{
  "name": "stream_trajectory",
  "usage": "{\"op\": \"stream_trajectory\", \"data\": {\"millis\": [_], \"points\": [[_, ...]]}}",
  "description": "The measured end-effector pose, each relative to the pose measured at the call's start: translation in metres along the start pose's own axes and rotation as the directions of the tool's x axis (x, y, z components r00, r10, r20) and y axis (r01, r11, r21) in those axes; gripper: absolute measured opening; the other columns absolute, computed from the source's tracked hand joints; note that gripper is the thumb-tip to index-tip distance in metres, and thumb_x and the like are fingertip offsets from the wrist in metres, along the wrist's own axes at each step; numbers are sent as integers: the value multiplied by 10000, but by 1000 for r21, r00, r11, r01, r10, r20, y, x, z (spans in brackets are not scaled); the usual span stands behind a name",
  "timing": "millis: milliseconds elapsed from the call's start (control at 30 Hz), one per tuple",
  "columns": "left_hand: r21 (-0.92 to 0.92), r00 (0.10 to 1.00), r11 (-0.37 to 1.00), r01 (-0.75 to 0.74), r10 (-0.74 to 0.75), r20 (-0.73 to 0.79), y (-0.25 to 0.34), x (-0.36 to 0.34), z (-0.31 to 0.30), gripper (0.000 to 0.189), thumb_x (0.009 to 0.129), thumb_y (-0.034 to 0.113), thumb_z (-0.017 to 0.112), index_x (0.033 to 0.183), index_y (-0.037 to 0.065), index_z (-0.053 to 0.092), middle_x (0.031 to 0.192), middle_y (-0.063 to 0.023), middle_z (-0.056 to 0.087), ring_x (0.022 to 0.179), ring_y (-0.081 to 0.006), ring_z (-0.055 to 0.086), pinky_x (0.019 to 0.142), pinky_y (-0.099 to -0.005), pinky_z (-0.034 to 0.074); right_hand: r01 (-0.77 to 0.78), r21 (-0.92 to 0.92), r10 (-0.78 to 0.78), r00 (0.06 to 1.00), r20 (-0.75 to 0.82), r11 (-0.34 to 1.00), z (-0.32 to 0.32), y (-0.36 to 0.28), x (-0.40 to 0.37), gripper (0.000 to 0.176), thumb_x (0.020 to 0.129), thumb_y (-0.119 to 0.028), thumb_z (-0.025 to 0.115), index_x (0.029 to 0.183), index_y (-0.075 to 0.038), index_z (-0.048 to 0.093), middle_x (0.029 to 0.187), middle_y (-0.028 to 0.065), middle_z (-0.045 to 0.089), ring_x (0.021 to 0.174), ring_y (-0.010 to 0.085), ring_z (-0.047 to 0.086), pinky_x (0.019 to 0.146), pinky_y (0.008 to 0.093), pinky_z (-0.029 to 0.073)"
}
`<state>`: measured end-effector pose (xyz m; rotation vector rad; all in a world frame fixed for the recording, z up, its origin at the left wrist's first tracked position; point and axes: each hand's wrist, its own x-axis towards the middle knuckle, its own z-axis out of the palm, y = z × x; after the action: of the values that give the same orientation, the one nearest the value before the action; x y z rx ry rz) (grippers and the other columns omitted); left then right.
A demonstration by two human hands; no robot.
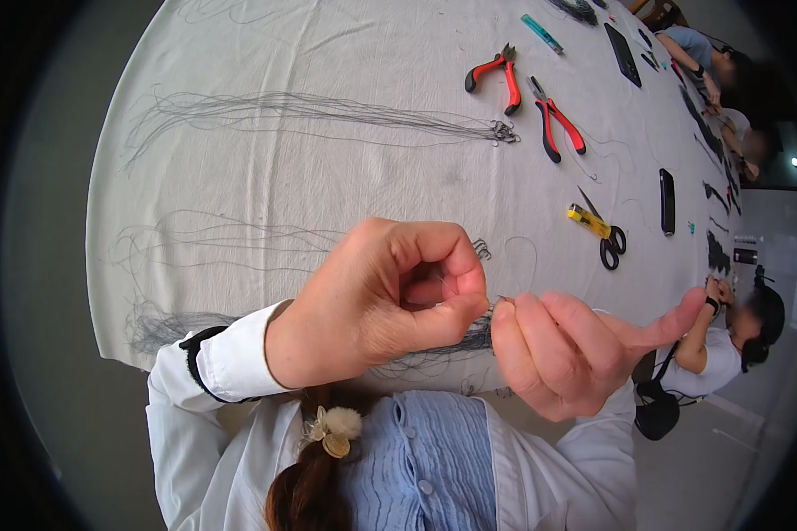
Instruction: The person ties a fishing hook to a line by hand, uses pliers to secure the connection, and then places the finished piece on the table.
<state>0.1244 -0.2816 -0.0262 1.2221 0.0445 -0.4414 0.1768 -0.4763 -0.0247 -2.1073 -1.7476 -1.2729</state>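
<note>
Grip: left hand (372, 301), right hand (567, 354) pinch thin strand (504, 298); pliers (496, 75), scissors (604, 234) beyond.

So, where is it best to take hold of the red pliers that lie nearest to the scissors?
Grip the pliers by both red handles, coming from above on the near side. They lie flat, jaws pointing away, and the splayed handles end toward the scissors, so a hand can close round both.

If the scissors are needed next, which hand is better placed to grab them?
Probably the right hand: the scissors lie on the cloth just beyond it, farther from the left hand. Both hands pinch a tiny piece, so the right must let go first.
</note>
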Motion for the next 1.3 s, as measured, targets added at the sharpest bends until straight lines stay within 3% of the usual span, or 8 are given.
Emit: {"op": "stream_trajectory", "data": {"millis": [133, 300, 433, 500, 633, 867, 933, 1300], "points": [[139, 988, 982, -131, 142, -69, 0, -3, 5, 72, 770, 38, 601, 745, 15, 537, 746, -3, 539, 665, -43, 470, 572, -185, 388, -235, 143, 229, 972, 56, 961, -4, -2, 11, 96, 663, -183, 688, 705, -183, 602, 704, -84, 539, 712, 87, 542, 967, 713, 187], [591, 783, 598, -541, 615, 95, 0, -3, 5, 107, 708, 14, 648, 740, 24, 547, 739, -64, 535, 616, -131, 513, 511, -247, 401, -406, 434, 320, 911, 259, 805, -6, 10, 17, 120, 656, -115, 684, 692, -98, 570, 676, -28, 556, 674, 158, 545, 989, 624, 237], [658, 654, 402, -637, 734, 185, -7, 4, 6, 125, 690, -2, 664, 749, 24, 557, 740, -73, 539, 617, -165, 530, 490, -270, 405, -735, 641, 362, 672, 646, 221, -10, 16, 16, 62, 703, -78, 632, 722, -56, 578, 671, -21, 551, 665, 138, 545, 881, 443, 378], [749, 625, 299, -592, 757, 192, -10, 4, 8, 156, 677, 12, 701, 770, 17, 576, 738, -76, 545, 621, -171, 538, 490, -267, 406, -773, 467, 231, 406, 884, -429, -10, 16, 14, 61, 748, -80, 610, 752, -26, 581, 699, 10, 560, 685, 104, 536, 776, 299, 423], [740, 593, 243, -627, 766, 250, -8, 10, 4, 173, 680, 45, 732, 794, 25, 603, 749, -69, 552, 617, -146, 523, 485, -252, 395, -737, 533, 322, 429, 844, -417, -11, 17, 9, 69, 756, -68, 608, 749, -4, 584, 717, 38, 574, 690, 80, 524, 684, 210, 408], [566, 859, 707, -424, 512, 5, -2, 0, 8, 155, 717, 76, 736, 818, 39, 624, 774, -33, 544, 631, -72, 462, 513, -198, 356, -760, 618, 549, 609, 572, 200, -16, 16, 9, 92, 648, -36, 666, 680, -66, 585, 632, -20, 571, 643, 135, 552, 839, 372, 405], [196, 947, 944, -267, 294, -129, -6, 1, 10, 143, 723, 52, 719, 813, 26, 610, 785, -23, 534, 669, -55, 447, 559, -190, 349, -747, 595, 568, 639, 518, 298, -16, 14, 9, 109, 628, -36, 674, 669, -83, 585, 617, -33, 565, 641, 149, 558, 889, 423, 388], [28, 984, 987, -156, 158, -87, -1, 2, 8, 129, 719, 14, 700, 790, 15, 592, 787, -23, 545, 692, -61, 459, 609, -203, 356, -623, 527, 552, 774, 309, 578, -10, 8, 12, 189, 514, -19, 685, 645, -128, 604, 616, -57, 566, 637, 139, 564, 987, 504, 313]]}}
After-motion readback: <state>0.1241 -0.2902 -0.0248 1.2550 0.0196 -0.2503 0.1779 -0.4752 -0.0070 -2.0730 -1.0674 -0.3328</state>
